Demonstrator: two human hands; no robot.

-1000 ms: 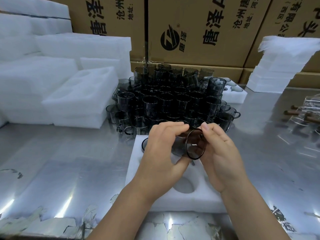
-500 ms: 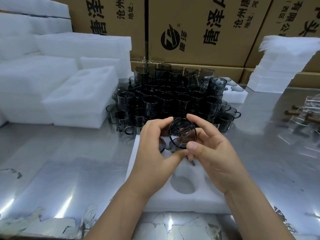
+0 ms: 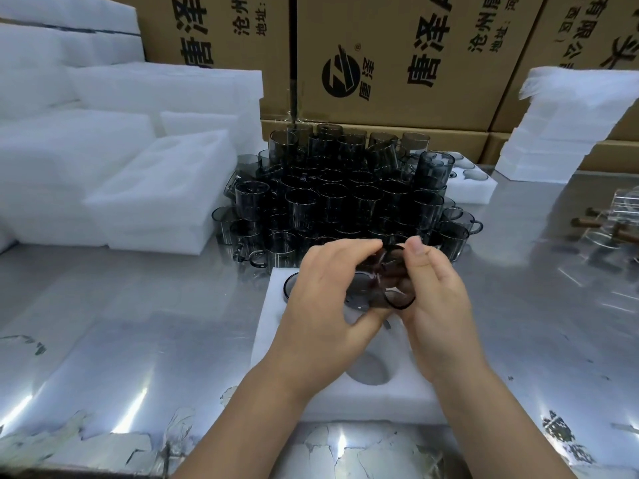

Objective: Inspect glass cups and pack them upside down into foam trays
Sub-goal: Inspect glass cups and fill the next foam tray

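**Both hands on one smoky cup above the foam tray**

A shiny metal table (image 3: 138, 323) runs across the view, backed by brown cardboard cartons with black print (image 3: 397, 46). Stacks of white foam trays (image 3: 103, 167) stand at the left and a white foam stack (image 3: 560, 126) at the right. A dense pile of smoky grey glass cups (image 3: 345, 202) sits mid-table. Just in front lies a white foam tray with round wells (image 3: 363, 406). One near well (image 3: 368, 369) is open, and a dark cup (image 3: 289, 286) sits in the tray's far-left corner. The left hand (image 3: 321, 305) and right hand (image 3: 439, 305) are close together. Fingers of both curl round one smoky grey glass cup (image 3: 390, 285), held on its side above the tray's far half.
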